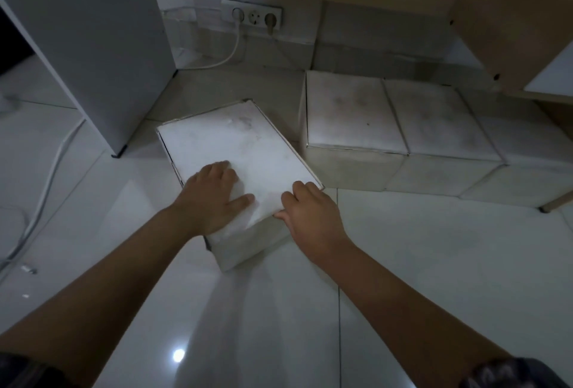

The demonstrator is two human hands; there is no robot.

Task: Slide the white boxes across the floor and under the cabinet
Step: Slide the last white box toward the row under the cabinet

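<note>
While the left hand point(210, 198) lies flat, fingers spread, on the lid of the white box point(242, 152), the right hand point(310, 214) cups its near right corner. Box sits skewed on the floor point(434, 263), beside three boxes point(403, 121) under the cabinet point(511, 15); contents unseen.
</note>
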